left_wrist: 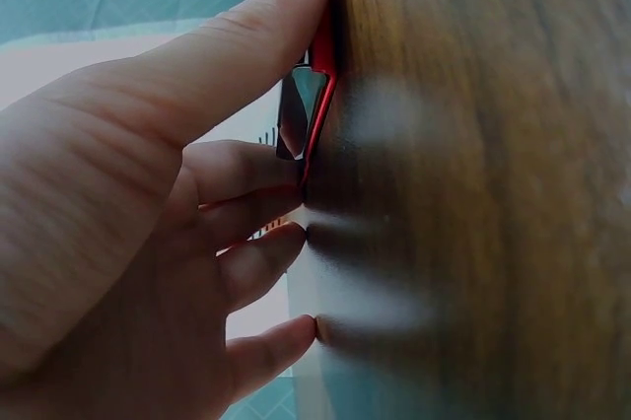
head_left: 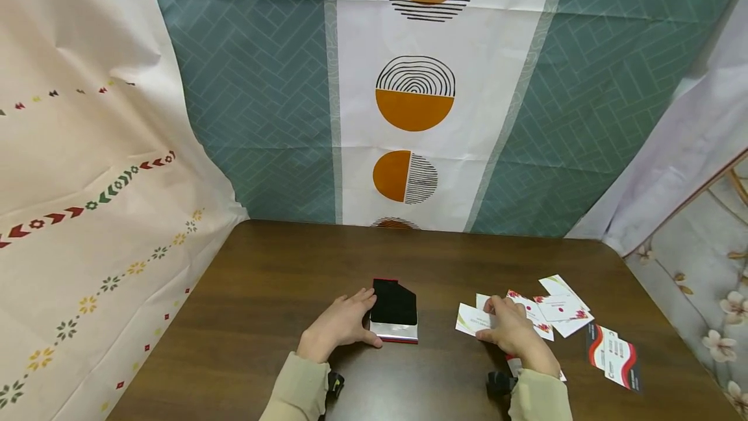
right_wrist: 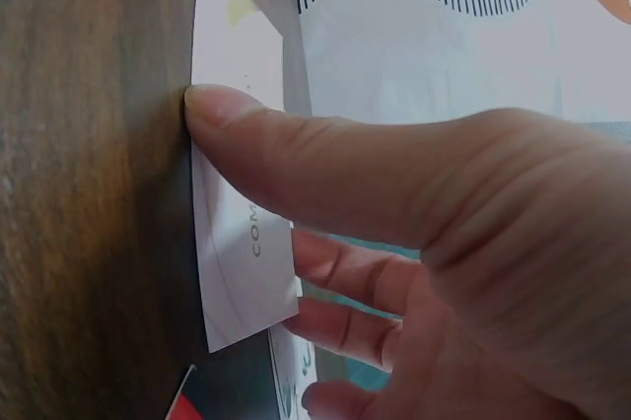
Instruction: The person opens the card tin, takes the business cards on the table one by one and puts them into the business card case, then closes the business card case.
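Observation:
A flat card case [head_left: 394, 307], black on top with a silver strip and red edges, lies on the table in front of me. My left hand [head_left: 341, 323] holds it at its left side, thumb at the near corner and fingers toward the far edge. In the left wrist view a narrow gap shows at the red edge of the case [left_wrist: 321, 95]. To the right, my right hand [head_left: 511, 327] pinches a white business card [head_left: 471, 319] between thumb and fingers. Printed lettering shows on that card [right_wrist: 246, 287] in the right wrist view. More white cards with red flowers [head_left: 540, 322] lie under and beside this hand.
Farther right, white cards [head_left: 562, 307] overlap in a loose spread. Red, white and dark cards [head_left: 613, 356] lie near the right edge of the brown table [head_left: 280, 265]. Another card [head_left: 514, 366] is partly hidden under the right wrist. A patterned cloth [head_left: 263, 83] hangs behind.

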A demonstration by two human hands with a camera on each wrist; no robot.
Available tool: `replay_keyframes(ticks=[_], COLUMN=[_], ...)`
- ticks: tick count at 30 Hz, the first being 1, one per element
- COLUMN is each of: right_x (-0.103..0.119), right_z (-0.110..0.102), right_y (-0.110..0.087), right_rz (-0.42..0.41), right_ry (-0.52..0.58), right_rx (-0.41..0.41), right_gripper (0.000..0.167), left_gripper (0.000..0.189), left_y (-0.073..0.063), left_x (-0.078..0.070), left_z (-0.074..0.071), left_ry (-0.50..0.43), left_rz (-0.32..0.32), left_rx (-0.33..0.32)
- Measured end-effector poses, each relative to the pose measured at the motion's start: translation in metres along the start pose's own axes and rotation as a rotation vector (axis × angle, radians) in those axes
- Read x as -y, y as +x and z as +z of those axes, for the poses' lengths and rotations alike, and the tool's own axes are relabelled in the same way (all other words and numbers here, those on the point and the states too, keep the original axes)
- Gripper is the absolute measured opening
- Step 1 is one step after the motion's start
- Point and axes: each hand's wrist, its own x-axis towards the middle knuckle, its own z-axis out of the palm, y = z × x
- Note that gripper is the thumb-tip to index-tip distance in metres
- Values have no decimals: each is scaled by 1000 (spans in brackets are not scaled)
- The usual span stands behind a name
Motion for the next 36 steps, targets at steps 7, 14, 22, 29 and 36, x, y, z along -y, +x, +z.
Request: replay_keyframes(ticks=[7,14,22,29,36], right_x=[-2,-2,9,19,30], right_z=[0,-1,-10,-13,-7], right_y=[3,2,1,9,20], right_rz=[-48,-83,-110,-126,-133], right_ry=[24,90,110,136,170], right_rx=[-59,-85,-163,-197,-168], right_gripper=[23,2,6,5,6], left_gripper=[89,89,89,89,88], left_y=[-1,-2,0,1,-1], left_x=[-3,-3,-3,-3,-3], left_z=[-2,-1,-2,-2,-1], left_ry=[-9,6,0,12,8], left_rz=[0,-5,-6,3,2], left_rx=[1,1,2,-11,-14])
